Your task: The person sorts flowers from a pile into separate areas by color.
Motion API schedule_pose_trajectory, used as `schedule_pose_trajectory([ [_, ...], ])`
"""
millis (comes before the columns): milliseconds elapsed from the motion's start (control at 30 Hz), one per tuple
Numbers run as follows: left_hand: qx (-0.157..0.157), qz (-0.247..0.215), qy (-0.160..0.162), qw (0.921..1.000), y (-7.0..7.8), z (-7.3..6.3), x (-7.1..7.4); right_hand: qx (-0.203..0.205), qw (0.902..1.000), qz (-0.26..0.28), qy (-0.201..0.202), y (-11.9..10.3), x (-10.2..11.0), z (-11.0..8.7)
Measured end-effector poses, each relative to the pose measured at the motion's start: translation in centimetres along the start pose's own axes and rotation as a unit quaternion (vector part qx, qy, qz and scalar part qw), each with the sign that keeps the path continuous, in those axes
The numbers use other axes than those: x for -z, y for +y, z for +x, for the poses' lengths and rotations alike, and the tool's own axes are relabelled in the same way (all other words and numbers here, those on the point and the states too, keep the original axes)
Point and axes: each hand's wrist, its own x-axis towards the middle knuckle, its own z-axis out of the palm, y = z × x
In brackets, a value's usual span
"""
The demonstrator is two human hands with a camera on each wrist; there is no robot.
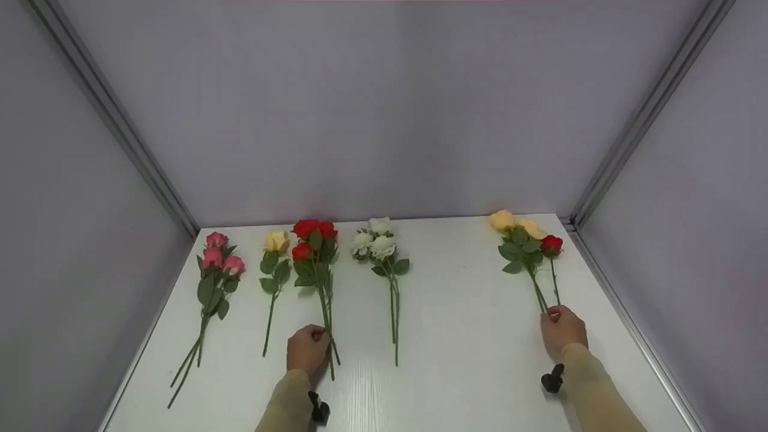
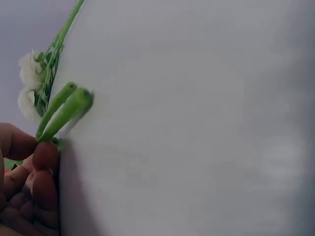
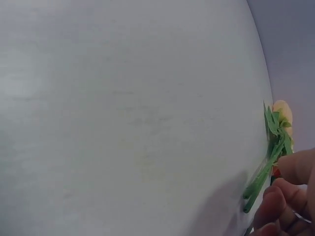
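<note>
My left hand [image 1: 308,349] pinches the stems of the red roses [image 1: 307,228] between thumb and finger. Their green stem ends [image 2: 74,108] stick out past the fingertips in the left wrist view. Over at the right, my right hand [image 1: 564,328] has its fingers curled at the lower stem of a single red rose [image 1: 552,246] and seems to pinch it; the contact is partly hidden. Two yellow roses [image 1: 501,221] lie just left of that rose, their stem ends [image 3: 252,196] beside the right fingertips.
Three white roses [image 1: 381,247] lie right of the red bunch on the white table [image 1: 456,324]. A single yellow rose [image 1: 276,242] and three pink roses [image 1: 213,258] lie to its left. Grey panels [image 1: 384,120] enclose the back and sides.
</note>
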Motion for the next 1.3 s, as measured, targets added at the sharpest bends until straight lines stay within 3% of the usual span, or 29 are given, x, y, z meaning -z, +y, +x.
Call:
schedule_pose_trajectory([
  [133, 0.010, -0.008, -0.004, 0.9999, -0.1, 0.4, -0.1, -0.011, 0.9999, -0.007, -0.008, -0.4, 0.4, 0.4],
  [500, 0.001, 0.002, -0.013, 0.9999, -0.1, 0.2, -0.3, -0.024, 0.9988, -0.011, -0.041, -0.3, 0.7, 0.7],
  [933, -0.019, 0.048, -0.046, 0.9976, 0.0, -0.2, 0.3, -0.028, 0.9992, -0.015, -0.024, 0.2, 0.6, 1.0],
  [1300, 0.008, 0.026, -0.052, 0.9983, -0.1, -0.2, 0.3, -0.026, 0.9987, -0.029, -0.034, -0.1, 0.5, 1.2],
])
